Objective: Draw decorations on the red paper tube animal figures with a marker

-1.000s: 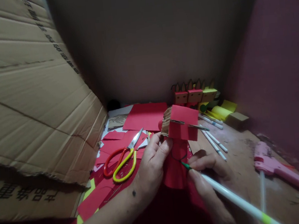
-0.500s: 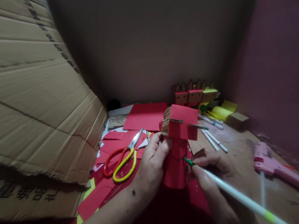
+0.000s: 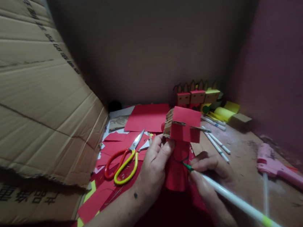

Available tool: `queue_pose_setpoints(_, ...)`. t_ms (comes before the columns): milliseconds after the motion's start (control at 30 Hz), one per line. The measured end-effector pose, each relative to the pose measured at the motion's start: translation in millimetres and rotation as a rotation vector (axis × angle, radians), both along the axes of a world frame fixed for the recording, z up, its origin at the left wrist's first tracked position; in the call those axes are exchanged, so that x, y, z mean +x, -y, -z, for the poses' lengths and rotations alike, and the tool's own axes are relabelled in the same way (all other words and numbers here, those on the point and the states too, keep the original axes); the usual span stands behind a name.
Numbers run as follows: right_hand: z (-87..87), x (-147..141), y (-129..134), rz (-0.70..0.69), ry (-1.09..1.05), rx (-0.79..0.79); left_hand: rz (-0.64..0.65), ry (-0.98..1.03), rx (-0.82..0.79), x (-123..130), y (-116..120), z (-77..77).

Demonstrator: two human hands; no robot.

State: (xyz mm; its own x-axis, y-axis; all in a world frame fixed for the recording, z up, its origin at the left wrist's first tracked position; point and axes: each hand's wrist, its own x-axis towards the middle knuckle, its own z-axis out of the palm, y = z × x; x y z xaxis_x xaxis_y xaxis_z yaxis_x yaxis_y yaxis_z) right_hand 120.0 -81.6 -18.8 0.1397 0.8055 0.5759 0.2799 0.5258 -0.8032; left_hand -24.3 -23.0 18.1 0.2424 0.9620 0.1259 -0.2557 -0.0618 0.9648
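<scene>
Both hands are full here: the left hand (image 3: 155, 158) pinches the red paper figure (image 3: 178, 172) by its left edge, thumb against the body just under the boxy head, while the right hand (image 3: 212, 174) has its fingers closed around a white marker (image 3: 232, 196). And look at that green tip, right at a dark curved line on the figure's front! The figure is in the near middle, leaning a little, its corrugated edge showing on the left of the head.

Over to the left, scissors (image 3: 132, 153) lie with their handles just beside the left forearm, on scattered red paper (image 3: 148, 118); it's tight over there. Beyond them, cardboard (image 3: 29, 98) stands tall, its ragged lower edge bounding that side.

The right offers more elbow room: a stretch of brown tabletop (image 3: 252, 169) lies between the right hand and the pink glue gun (image 3: 287, 175), which sits close to the purple wall (image 3: 279, 59). White pens (image 3: 221, 144) lie just past the knuckles. At the far edge, small box-headed figures (image 3: 197, 97) stand in a row by the dark wall (image 3: 160, 47), a yellow paper roll (image 3: 225, 113) to their right.
</scene>
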Motion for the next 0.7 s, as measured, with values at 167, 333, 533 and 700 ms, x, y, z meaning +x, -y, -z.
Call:
queue_pose_setpoints(167,-3.3,-3.2,-2.6,-0.035,-0.042,0.018,-0.032,-0.034,0.024,-0.8,0.9,-3.6)
queue_pose_setpoints(333,-5.8,-6.5,-3.1,-0.035,-0.113,0.041,-0.010,0.018,-0.009,-0.3,1.3,-4.5)
queue_pose_setpoints(533,-3.1,-2.3,-4.3,-0.026,-0.086,0.020,-0.017,0.012,0.000,0.1,0.8,-0.2)
queue_pose_setpoints(700,-3.9,-3.6,-3.4,0.000,-0.078,0.009,-0.015,0.044,-0.037,1.3,-0.9,1.1)
